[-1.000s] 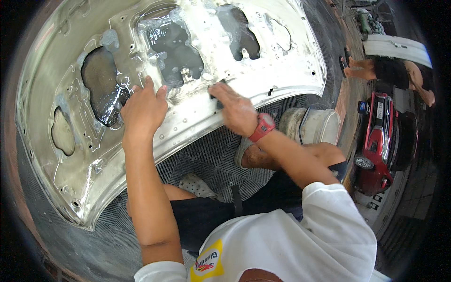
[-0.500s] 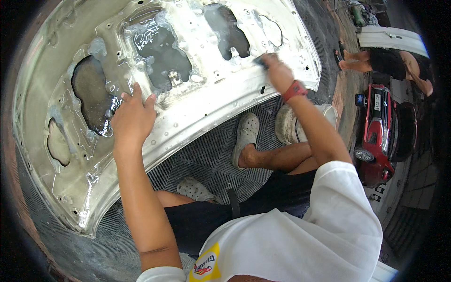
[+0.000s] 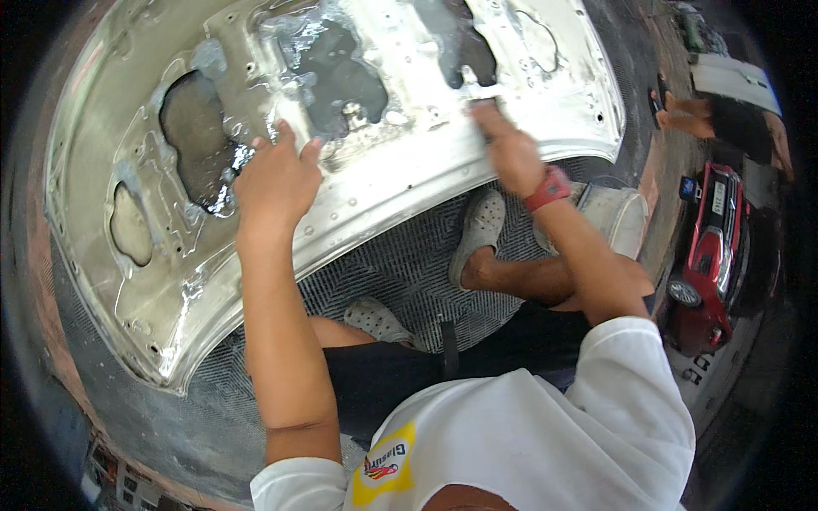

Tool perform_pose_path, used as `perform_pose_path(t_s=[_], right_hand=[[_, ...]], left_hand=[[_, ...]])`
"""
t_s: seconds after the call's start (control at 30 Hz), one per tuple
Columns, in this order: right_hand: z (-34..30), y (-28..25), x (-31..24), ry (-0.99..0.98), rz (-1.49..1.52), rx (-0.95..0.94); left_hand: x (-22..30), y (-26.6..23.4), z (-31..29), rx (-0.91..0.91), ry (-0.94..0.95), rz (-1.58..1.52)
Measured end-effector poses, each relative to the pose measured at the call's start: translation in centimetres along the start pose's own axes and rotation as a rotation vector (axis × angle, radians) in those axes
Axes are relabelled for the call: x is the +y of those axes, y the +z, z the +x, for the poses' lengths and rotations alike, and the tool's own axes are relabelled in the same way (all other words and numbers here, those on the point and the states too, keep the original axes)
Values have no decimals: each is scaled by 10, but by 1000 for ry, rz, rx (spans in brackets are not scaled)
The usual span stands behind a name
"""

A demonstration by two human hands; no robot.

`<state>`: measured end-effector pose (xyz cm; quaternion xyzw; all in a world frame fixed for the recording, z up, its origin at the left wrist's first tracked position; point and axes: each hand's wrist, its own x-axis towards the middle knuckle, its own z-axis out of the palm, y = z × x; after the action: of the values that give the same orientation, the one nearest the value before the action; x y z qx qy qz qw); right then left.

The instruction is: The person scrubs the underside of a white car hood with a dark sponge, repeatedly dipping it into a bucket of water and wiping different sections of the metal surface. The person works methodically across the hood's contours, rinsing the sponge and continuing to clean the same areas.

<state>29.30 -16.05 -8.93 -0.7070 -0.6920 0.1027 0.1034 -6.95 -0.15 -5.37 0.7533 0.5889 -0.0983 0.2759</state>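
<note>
A wet, whitish car hood (image 3: pixel 366 183) lies with its ribbed underside up in front of me. My left hand (image 3: pixel 277 183) is open and rests on its near part, fingers spread, beside a cut-out filled with shiny wet patches. Farther right, my right hand (image 3: pixel 511 157) presses a small dark piece of sandpaper (image 3: pixel 484 103) against the bare metal just below another cut-out. Motion blurs that hand, and its fingers cover most of the sandpaper. A red band (image 3: pixel 550 189) circles my right wrist.
A dirty white bucket (image 3: pixel 626 223) stands by my right leg, under my forearm. My feet in grey clogs (image 3: pixel 483 226) are on the patterned floor (image 3: pixel 400 272) close to the hood's edge. To the right are a red car (image 3: pixel 711 247) and another person's legs (image 3: pixel 688 117).
My right hand has slid left along the hood with the sandpaper. My left hand keeps its place on the metal. The whole view has shifted, so the hood sits farther up and right.
</note>
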Motion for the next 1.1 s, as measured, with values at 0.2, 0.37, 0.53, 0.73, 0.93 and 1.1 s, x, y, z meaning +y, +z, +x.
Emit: perform_pose_path(t_s=[0.2, 0.37, 0.53, 0.73, 0.93, 1.1], right_hand=[[-3, 22, -78, -1, 3, 3], [25, 47, -190, -273, 234, -130], [38, -10, -84, -294, -142, -303], [39, 78, -202, -268, 77, -19], [42, 29, -189, -278, 168, -257], [45, 92, -226, -142, 172, -60]], left_hand=[[-15, -9, -4, -15, -1, -116], [-12, -11, -2, 1, -15, -100], [-25, -31, -24, 97, -53, -208], [-32, -45, -31, 187, -83, -268], [-43, -44, -35, 262, -69, -313], [-44, -43, -33, 303, -77, -315]])
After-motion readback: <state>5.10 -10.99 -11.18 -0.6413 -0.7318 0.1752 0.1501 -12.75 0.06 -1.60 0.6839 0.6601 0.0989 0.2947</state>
